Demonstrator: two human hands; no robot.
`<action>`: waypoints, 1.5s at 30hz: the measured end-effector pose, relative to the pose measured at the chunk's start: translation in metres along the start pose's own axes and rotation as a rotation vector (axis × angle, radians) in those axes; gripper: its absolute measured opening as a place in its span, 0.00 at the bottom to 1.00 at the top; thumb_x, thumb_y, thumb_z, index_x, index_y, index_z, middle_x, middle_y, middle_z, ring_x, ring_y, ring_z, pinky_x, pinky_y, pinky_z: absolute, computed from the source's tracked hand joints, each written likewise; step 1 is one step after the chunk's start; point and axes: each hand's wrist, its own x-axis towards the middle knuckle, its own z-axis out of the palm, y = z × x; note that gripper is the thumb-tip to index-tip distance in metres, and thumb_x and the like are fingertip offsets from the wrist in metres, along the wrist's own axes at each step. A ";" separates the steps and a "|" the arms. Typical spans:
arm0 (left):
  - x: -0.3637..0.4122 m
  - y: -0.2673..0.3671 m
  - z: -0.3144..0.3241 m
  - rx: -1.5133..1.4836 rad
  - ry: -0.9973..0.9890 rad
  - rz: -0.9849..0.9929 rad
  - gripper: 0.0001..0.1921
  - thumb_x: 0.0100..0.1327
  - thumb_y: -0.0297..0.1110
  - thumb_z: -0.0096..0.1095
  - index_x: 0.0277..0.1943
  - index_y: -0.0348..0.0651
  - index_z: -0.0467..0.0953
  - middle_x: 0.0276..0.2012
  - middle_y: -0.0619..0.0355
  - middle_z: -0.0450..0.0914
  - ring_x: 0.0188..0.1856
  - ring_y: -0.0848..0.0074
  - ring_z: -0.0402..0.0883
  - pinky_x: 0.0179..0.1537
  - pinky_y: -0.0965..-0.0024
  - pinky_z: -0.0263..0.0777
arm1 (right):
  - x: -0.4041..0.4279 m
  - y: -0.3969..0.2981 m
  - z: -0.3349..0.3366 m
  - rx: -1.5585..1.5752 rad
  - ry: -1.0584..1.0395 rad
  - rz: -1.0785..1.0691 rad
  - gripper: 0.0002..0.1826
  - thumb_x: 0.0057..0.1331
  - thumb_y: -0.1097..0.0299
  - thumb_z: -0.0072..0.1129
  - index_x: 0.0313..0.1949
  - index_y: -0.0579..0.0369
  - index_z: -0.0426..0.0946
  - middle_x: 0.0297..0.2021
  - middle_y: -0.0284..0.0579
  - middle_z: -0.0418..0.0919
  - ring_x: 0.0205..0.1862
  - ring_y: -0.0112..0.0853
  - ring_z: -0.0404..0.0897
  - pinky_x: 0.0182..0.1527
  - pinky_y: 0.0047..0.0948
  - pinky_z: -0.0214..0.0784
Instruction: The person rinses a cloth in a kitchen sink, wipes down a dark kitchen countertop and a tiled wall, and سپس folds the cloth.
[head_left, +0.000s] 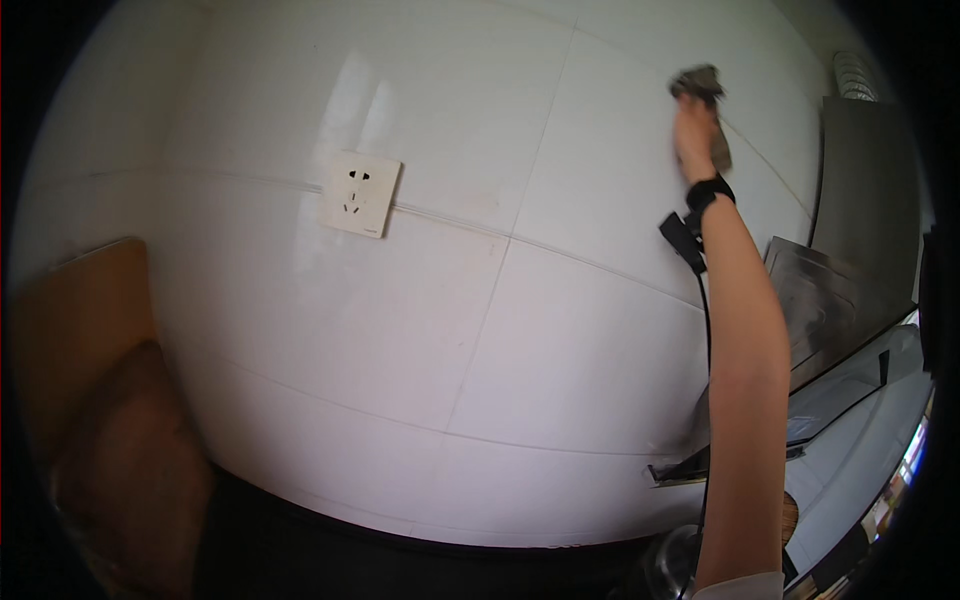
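High at the upper right, my right hand (695, 135) holds a grey-brown cloth (701, 81) against the white tiled wall (420, 322); hand and cloth are slightly blurred. Part of the cloth hangs down beside the wrist. A black strap (709, 193) with a small black device and a cable is around that wrist. To the left of the hand, a cream wall socket (362, 195) is fixed across a tile joint. My left hand is out of view.
A steel range hood (862, 180) with a ribbed duct (855, 76) is at the right. A brown board (90, 300) leans at the far left, near a dark reddish-brown, blurred shape. Below the wall runs a dark surface (375, 570), with a clear glass object (675, 559) near my forearm.
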 end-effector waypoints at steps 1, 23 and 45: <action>0.001 0.004 0.005 -0.001 0.001 -0.008 0.12 0.66 0.36 0.45 0.42 0.36 0.71 0.30 0.57 0.77 0.34 0.77 0.75 0.40 0.75 0.69 | 0.004 -0.023 0.007 -0.014 -0.184 -0.166 0.22 0.65 0.54 0.35 0.39 0.61 0.70 0.45 0.57 0.70 0.53 0.52 0.62 0.51 0.55 0.52; -0.038 0.013 -0.013 0.005 0.028 0.014 0.12 0.67 0.36 0.45 0.42 0.36 0.71 0.30 0.57 0.77 0.35 0.77 0.75 0.41 0.74 0.68 | -0.013 -0.096 -0.006 0.047 -0.066 -0.170 0.17 0.59 0.73 0.40 0.47 0.65 0.66 0.48 0.56 0.69 0.53 0.50 0.64 0.57 0.45 0.54; -0.033 0.027 -0.022 -0.010 0.126 0.076 0.11 0.67 0.34 0.45 0.43 0.36 0.71 0.31 0.57 0.77 0.36 0.77 0.74 0.42 0.74 0.68 | -0.013 -0.157 -0.006 -0.115 -0.043 -0.174 0.11 0.61 0.72 0.41 0.41 0.62 0.70 0.43 0.51 0.72 0.45 0.47 0.71 0.51 0.42 0.62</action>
